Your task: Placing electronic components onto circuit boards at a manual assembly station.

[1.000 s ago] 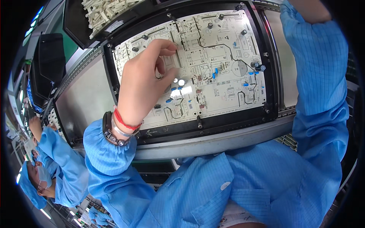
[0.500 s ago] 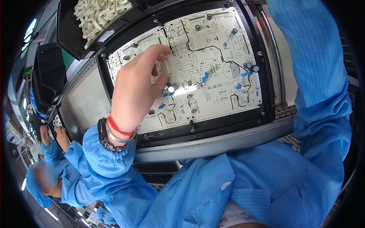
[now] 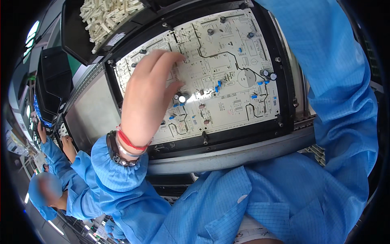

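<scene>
Over the left half of a white circuit board hovers my left hand, its thumb and forefinger curved and apart with nothing between them. Just beyond the thumb stand round black capacitors with pale tops. Small blue components and more black capacitors are fitted elsewhere on the board. A black frame holds the board on all sides. My right arm reaches up past the frame's right side, and its hand lies outside the picture.
A black bin of white oblong parts stands beyond the frame at upper left. Another black bin sits farther left. A metal rail runs along the near edge. At far left a co-worker in blue is working.
My left hand stays over the same area, its fingers slightly shifted and still parted. My right sleeve has moved left at the top edge.
</scene>
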{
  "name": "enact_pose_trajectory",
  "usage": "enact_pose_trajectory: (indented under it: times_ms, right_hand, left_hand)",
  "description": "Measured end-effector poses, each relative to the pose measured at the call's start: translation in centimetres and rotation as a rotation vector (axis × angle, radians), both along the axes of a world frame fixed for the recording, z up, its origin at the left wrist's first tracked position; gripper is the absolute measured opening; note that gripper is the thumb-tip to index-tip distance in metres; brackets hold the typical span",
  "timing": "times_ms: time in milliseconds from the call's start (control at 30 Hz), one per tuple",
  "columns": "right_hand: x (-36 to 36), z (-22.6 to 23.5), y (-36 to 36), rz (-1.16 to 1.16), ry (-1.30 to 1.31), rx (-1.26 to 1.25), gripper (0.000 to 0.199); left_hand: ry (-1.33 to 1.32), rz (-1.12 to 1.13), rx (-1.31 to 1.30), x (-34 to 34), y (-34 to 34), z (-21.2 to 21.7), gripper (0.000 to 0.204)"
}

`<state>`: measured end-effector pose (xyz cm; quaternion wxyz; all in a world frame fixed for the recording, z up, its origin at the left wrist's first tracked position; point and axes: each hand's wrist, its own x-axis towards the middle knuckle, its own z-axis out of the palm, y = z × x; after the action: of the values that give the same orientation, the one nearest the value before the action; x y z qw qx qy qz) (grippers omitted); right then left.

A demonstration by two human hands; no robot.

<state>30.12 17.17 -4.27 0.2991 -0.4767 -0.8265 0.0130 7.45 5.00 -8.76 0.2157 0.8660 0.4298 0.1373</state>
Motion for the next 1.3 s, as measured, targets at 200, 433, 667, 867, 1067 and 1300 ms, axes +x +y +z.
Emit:
enact_pose_trajectory:
  times_ms: [200,433,667,867,1067,1300]
  right_hand:
    - [1.1,-0.2,2.2,0.005,-0.386,-0.352,0.02]
    - [0.6,-1.3,1.9,-0.168,-0.488,-0.117,0.015]
    - [-0.7,-0.8,1.5,-0.074,-0.202,0.205,0.024]
    - [0.6,-0.8,1.8,0.055,0.014,0.168,0.021]
    - [3.6,1.5,-4.5,0.072,0.28,-0.175,0.015]
    - [5.0,-2.4,-10.5,0.354,0.2,-0.596,0.017]
  left_hand:
    - [0.013,-0.09,-0.071,0.2,-0.7,1.3,0.037]
    - [-0.126,0.094,0.21,-0.8,5.1,4.1,0.021]
    - [-0.024,0.148,0.306,-2.8,12.4,1.0,0.02]
    - [0.057,0.122,0.262,-3.1,13.6,1.3,0.019]
    - [-0.114,0.213,0.285,0.9,9.8,5.3,0.022]
    - [-0.713,0.371,-0.287,-0.8,3.8,5.8,0.025]
